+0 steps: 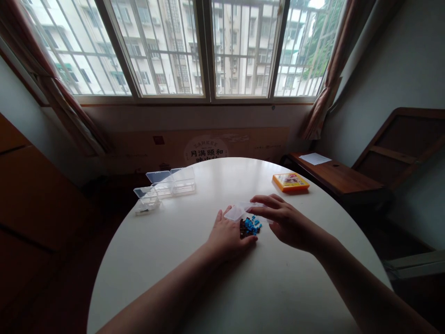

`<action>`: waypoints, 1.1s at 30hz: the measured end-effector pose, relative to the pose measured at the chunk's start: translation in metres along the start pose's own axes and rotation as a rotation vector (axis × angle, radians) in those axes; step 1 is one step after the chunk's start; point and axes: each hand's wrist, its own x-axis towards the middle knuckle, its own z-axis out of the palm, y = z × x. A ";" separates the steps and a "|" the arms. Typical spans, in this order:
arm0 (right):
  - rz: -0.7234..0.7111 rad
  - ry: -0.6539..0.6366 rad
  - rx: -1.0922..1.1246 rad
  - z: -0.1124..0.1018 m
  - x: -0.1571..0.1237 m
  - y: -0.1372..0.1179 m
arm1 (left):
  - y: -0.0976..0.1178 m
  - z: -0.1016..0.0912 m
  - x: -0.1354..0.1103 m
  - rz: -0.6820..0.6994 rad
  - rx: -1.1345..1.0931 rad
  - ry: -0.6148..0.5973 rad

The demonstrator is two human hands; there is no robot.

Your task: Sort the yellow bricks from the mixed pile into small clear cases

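Note:
A small pile of blue and dark building bricks (251, 226) lies on the white round table (181, 260). My left hand (227, 233) rests on the tabletop at the pile's left side, fingers spread and the thumb reaching along its near edge. From the right, my right hand (285, 217) grips a clear plastic box (235, 213), its lid swung out to the left over the pile and the left fingertips. Much of the box's body is hidden by the right fingers. Whether any bricks remain inside it cannot be made out.
Several clear boxes with raised lids (174, 183) stand at the table's far left. An orange flat case (291, 182) lies at the far right. Beyond the edge are a wooden bench (347, 178) with a paper sheet (315, 159) and a barred window (208, 51).

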 end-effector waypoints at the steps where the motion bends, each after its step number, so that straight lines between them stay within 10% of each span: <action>1: -0.006 -0.004 -0.004 0.000 0.000 -0.001 | 0.000 0.000 0.000 -0.001 -0.003 -0.003; 22: -0.041 -0.050 -0.067 -0.004 0.000 -0.001 | -0.005 0.004 0.001 0.014 -0.010 0.008; 33: 0.208 0.240 0.294 -0.002 -0.011 0.035 | -0.010 0.002 0.001 0.034 -0.064 0.176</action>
